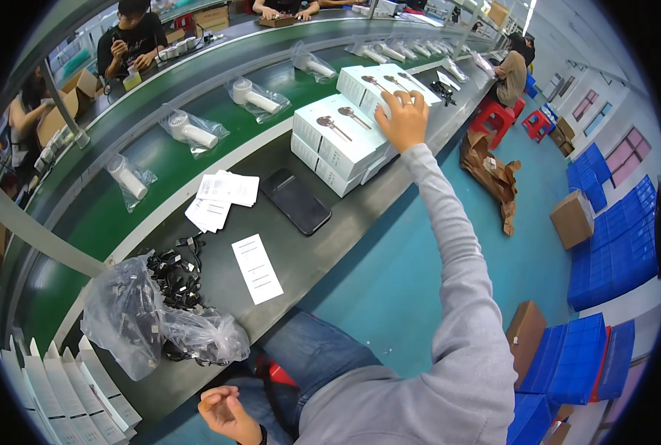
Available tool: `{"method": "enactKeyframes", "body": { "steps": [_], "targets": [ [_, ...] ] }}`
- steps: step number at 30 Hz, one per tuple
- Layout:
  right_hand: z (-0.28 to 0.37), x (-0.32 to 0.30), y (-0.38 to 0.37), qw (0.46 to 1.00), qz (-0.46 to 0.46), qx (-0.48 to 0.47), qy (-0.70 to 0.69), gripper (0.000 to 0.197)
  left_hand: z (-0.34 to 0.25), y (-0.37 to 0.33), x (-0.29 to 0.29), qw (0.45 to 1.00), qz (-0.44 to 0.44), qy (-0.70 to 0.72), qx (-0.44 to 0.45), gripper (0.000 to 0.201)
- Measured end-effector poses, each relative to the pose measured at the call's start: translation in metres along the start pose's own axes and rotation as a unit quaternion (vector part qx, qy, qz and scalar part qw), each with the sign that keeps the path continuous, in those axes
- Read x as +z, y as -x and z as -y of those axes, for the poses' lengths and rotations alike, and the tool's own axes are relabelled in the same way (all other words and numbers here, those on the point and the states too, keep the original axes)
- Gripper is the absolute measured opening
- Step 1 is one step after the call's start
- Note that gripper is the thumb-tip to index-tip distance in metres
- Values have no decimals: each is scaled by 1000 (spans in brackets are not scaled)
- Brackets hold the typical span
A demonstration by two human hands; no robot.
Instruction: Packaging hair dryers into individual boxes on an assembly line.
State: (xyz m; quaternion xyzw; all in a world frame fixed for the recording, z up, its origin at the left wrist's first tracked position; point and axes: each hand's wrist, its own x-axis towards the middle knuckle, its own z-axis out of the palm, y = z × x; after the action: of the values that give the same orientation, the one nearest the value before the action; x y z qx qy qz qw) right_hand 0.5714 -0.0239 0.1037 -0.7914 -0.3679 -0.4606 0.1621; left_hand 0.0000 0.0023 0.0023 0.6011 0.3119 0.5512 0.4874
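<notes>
My right hand [405, 120] reaches out to the stacked white boxes, its fingers curled over the near right edge of the farther top box [367, 80]. Dark pictures of hand-held fans are printed on the lids. Closer to me stands another stack of white boxes [333, 133], which the right hand does not cover. Low at the table's front edge, my left hand [230, 415] hangs with its palm turned up and fingers loosely bent apart, nothing seen in it. A single printed sheet [257, 268] lies near a black phone [296, 201] and a pile of white leaflets [219, 197].
Bagged white hand fans [191, 132] lie along the green conveyor belt [152, 167]. A plastic bag [126, 315] with black cables [176, 278] sits left, behind upright white cartons [67, 397]. Brown paper [491, 174], red stools [494, 122] and blue crates [616, 252] are rightward. Other people work beyond.
</notes>
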Motion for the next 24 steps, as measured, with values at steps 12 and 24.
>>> {"method": "enactKeyframes", "body": {
  "steps": [12,24],
  "targets": [
    [26,-25,-4,988,-88,-129,-20,11,-18,-22,-20,997,-35,-75,12,8],
    [216,-74,32,822,129,-235,-503,18,-109,-91,-143,769,-171,-579,211,30]
  ]
}}
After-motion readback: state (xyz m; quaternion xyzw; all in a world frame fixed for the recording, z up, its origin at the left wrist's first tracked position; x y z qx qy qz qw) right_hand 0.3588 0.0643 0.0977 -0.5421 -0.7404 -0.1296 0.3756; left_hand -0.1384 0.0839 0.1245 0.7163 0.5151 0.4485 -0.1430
